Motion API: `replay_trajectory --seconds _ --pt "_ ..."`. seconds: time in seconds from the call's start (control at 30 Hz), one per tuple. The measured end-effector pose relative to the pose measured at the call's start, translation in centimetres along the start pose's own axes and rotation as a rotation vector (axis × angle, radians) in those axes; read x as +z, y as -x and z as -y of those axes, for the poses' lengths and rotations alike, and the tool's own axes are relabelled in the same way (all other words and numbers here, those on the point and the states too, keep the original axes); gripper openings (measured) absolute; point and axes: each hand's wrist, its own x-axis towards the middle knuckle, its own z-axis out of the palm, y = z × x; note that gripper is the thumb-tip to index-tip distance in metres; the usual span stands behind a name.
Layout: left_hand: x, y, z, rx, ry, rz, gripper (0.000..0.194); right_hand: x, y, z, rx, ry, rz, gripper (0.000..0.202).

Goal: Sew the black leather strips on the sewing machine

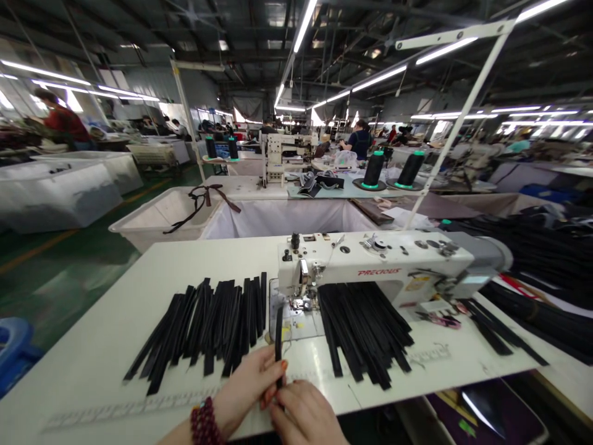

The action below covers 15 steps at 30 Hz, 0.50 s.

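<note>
Between my hands stands a narrow black strip (278, 337), its far end near the needle area of the white sewing machine (343, 266). My left hand (252, 377), with a dark red bead bracelet at the wrist, pinches the strip between thumb and fingers. Close beside it, my right hand (306, 411) has its fingers curled at the strip's near end; its fingertips are partly hidden. A spread of black strips (213, 321) lies on the table left of the needle. Another pile of black strips (361, 327) lies under the machine arm.
Small pink-handled snips (442, 319) lie by the machine's right end, near a few loose strips (491, 330). Behind the table are a white bin (157, 213) and black thread cones (373, 170). A blue stool (16, 352) stands at left. Other people work farther back.
</note>
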Motion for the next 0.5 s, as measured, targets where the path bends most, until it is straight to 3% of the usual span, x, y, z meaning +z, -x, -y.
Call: replay_trajectory --seconds 0.07,0.13,0.2,0.33,0.5 --pt "0.0 -0.7 0.5 0.089 -0.175 -0.125 0.045 -1.0 0.1 -1.0 0.012 -0.022 0.059 0.026" --pt "-0.8 -1.2 0.9 0.256 -0.494 -0.269 0.04 -1.9 0.5 -2.1 0.031 -0.005 0.094 0.031" --pt "-1.7 -1.7 1.1 0.381 -0.837 -0.337 0.044 -2.2 1.0 -2.9 0.031 0.029 0.085 0.028" --pt "-2.3 -3.3 1.6 0.443 -1.221 -0.24 0.044 -0.8 1.8 -3.4 0.06 0.055 0.048 0.02" --pt "-2.5 -5.7 2.2 0.477 -1.291 -0.212 0.044 1.5 2.2 -4.3 0.094 0.064 0.062 0.021"
